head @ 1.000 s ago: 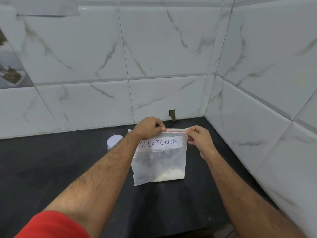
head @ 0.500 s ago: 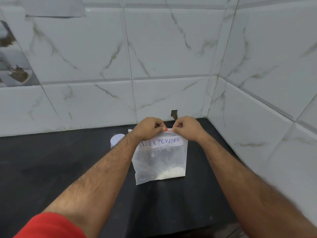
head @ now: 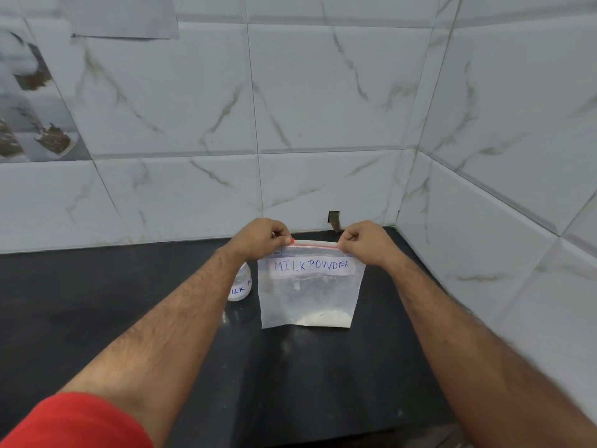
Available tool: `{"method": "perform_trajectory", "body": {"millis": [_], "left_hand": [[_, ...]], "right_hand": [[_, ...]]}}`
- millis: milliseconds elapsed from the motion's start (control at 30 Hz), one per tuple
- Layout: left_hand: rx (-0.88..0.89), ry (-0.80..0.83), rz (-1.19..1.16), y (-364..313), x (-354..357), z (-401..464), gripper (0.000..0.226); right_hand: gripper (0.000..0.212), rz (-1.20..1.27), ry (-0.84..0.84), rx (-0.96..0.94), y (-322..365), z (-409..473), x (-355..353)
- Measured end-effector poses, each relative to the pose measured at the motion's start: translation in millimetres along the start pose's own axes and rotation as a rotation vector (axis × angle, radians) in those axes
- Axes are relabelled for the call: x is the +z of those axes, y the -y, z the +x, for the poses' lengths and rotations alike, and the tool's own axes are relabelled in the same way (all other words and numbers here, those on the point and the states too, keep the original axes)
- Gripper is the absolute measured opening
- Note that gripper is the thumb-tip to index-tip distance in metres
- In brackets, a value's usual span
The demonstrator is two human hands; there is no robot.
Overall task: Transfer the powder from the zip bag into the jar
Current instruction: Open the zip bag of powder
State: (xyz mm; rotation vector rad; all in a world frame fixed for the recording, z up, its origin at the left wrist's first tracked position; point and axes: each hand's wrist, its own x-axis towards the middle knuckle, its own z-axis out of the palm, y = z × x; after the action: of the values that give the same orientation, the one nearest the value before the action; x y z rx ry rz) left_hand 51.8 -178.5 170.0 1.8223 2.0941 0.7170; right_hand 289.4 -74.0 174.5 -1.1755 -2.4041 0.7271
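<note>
Head view shows the zip bag (head: 308,292) standing upright on the dark surface (head: 97,302), marked MILK POWDER on a white strip, with a small heap of pale powder (head: 326,318) settled in its bottom right corner. Both hands hold its top: the left hand (head: 263,236) pinches the left end of the red zip strip (head: 315,243), the right hand (head: 363,242) pinches the right end, each grip clamped on the bag's lip with fingers curled. Whether the seal is parted or closed I cannot tell from this angle.

The step in hand looks like working the seal open. It would go best by pulling the two lips apart evenly from the middle, keeping the bag upright so the powder stays low and nothing puffs out.

The jar (head: 240,286) stands just left of the bag, partly hidden behind the left forearm, close enough that a sweeping elbow could tip it. Tiled walls (head: 323,108) close the scene on the far side and the right, meeting in a corner near the bag, so room for tilting and pouring lies to the left and near side, where the surface runs wide.
</note>
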Motion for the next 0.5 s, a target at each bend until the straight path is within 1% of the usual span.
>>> {"method": "perform_trajectory", "body": {"millis": [300, 400, 500], "left_hand": [[-0.068, -0.046, -0.015, 28, -12, -14, 0.014], [-0.066, -0.052, -0.039, 29, -14, -15, 0.013], [-0.072, -0.016, -0.054, 32, -16, -17, 0.013]], "right_hand": [[0.025, 0.041, -0.005, 0.014, -7, -5, -6], [0.020, 0.062, 0.006, 0.021, -8, -7, -9], [0.016, 0.077, 0.019, 0.013, -9, -9, -12]]}}
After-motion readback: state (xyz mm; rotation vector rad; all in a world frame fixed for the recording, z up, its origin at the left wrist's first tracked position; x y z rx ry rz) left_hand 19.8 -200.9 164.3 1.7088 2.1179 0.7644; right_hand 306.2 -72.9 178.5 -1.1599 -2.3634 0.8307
